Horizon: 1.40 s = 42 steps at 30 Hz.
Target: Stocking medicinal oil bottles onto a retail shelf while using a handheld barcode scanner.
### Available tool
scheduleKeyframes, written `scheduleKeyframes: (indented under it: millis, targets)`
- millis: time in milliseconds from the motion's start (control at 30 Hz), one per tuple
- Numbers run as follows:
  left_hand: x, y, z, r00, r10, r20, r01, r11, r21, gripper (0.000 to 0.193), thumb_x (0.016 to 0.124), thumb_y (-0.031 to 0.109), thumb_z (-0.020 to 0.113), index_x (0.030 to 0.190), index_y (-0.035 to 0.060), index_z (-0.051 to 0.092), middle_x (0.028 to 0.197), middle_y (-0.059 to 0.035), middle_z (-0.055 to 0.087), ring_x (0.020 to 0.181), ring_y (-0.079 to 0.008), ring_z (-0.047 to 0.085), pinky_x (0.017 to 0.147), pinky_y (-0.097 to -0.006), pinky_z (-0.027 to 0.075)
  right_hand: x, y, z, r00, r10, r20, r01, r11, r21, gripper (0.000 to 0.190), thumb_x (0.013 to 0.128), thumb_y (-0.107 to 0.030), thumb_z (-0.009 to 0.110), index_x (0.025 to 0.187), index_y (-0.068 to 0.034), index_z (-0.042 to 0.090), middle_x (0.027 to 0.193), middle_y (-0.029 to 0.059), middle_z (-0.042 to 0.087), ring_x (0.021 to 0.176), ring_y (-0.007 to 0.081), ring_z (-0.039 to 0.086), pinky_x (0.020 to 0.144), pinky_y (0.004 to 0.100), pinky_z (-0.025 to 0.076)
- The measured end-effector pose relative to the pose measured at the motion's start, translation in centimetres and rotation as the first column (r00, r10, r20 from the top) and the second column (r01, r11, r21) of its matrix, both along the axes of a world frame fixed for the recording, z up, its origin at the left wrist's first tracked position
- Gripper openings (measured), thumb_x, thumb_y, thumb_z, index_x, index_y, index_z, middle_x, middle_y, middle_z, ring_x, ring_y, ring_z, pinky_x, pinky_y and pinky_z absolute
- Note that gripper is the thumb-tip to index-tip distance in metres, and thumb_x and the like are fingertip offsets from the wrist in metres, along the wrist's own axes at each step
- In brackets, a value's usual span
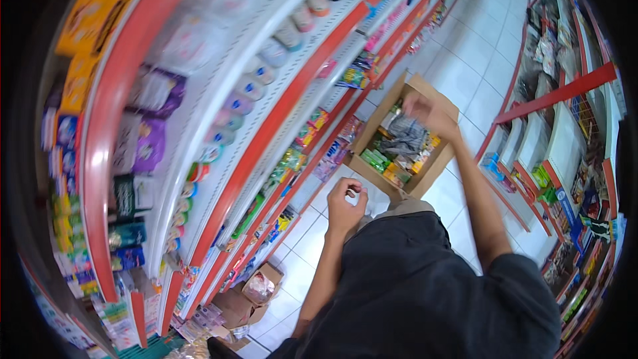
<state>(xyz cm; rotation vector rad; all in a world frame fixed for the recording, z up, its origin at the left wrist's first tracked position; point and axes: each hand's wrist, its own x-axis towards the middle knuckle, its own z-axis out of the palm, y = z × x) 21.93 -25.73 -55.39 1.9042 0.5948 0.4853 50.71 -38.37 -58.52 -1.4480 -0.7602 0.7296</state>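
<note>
An open cardboard box (432, 173) stands on the tiled floor in front of me. Inside lie a crumpled grey checked cloth (404, 133), several green packets (375, 158) and yellow-and-orange packs (397, 173). Over the box's far right part is my right hand (429, 113), blurred by motion; whether it holds anything is unclear. My left hand (345, 203) hovers near the box's near left corner, its fingers loosely curled, a gap between thumb and fingers, and nothing visible in it.
Stocked store shelves with red edges (279, 139) run along my left, carrying bottles and purple packs (149, 143). More shelving (536, 144) lines the right, with a red bar (558, 93) across it. Smaller cardboard boxes (238, 308) sit on the floor at lower left.
</note>
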Motion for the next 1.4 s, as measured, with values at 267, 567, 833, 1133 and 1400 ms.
scheduleKeyframes:
  millis: [267, 567, 833, 1133, 1400]
  targets:
    - [10.1, -1.5, -15.4, 0.899, -0.152, -0.411, 0.294, 0.905, 0.307, 0.022, 0.069, 0.005, 0.061, 0.089, -0.0021, 0.055, 0.104, -0.0202, 0.052, 0.096, -0.0378, 0.053, 0.083, -0.0442, 0.044, -6.1, -2.2, -19.9, 0.865, -0.251, 0.434, 0.432, 0.813, -0.391, 0.049, 0.07, -0.01, 0.069, 0.117, -0.013, 0.054, 0.123, 0.018, 0.048, 0.084, 0.0304, 0.062, 0.075, 0.0357, 0.052]
    - [27.8, -0.3, -29.7, 0.8, -0.21, -0.562, 0.298, 0.952, 0.068, 0.032, 0.073, 0.006, 0.057, 0.104, -0.0029, 0.055, 0.116, -0.0288, 0.049, 0.108, -0.0426, 0.048, 0.092, -0.044, 0.042, -1.7, -6.2, -26.4, 0.963, 0.051, 0.264, 0.132, 0.767, -0.628, 0.037, 0.073, -0.016, 0.057, 0.107, -0.002, 0.058, 0.097, 0.0223, 0.058, 0.085, 0.0411, 0.058, 0.077, 0.0467, 0.048]
    - [36.2, -3.9, -35.5, 0.547, -0.006, -0.837, 0.296, 0.936, 0.187, 0.021, 0.081, 0.003, 0.052, 0.099, -0.0014, 0.063, 0.102, -0.0241, 0.06, 0.095, -0.0339, 0.061, 0.079, -0.0407, 0.052, -2.7, -15.2, -15.6, 0.966, -0.179, -0.188, 0.071, 0.88, -0.469, 0.029, 0.066, -0.004, 0.052, 0.094, 0.004, 0.058, 0.084, 0.0152, 0.053, 0.073, 0.0273, 0.055, 0.065, 0.0312, 0.046]
    - [31.3, -0.9, -34.2, 0.772, -0.066, -0.633, 0.089, 0.996, 0.004, 0.031, 0.076, 0.015, 0.07, 0.101, -0.0014, 0.062, 0.096, -0.0162, 0.065, 0.09, -0.0262, 0.063, 0.078, -0.0355, 0.05, -4.0, -16.0, -16.4, 0.796, -0.479, -0.37, 0.408, 0.876, -0.258, 0.031, 0.088, -0.02, 0.039, 0.108, -0.001, 0.052, 0.106, 0.0109, 0.052, 0.1, 0.019, 0.051, 0.09, 0.0286, 0.038]
    - [20.6, -8.5, -17.2, 0.982, 0.073, -0.172, -0.187, 0.415, -0.89, 0.019, 0.087, -0.004, 0.05, 0.102, 0.0, 0.061, 0.092, -0.0076, 0.063, 0.081, -0.012, 0.06, 0.069, -0.0261, 0.048, -2.8, -8.2, -11.6, 0.715, -0.534, -0.452, 0.493, 0.843, -0.215, 0.044, 0.086, -0.007, 0.056, 0.124, 0.0, 0.036, 0.113, 0.0072, 0.052, 0.109, 0.0154, 0.048, 0.092, 0.0299, 0.04]
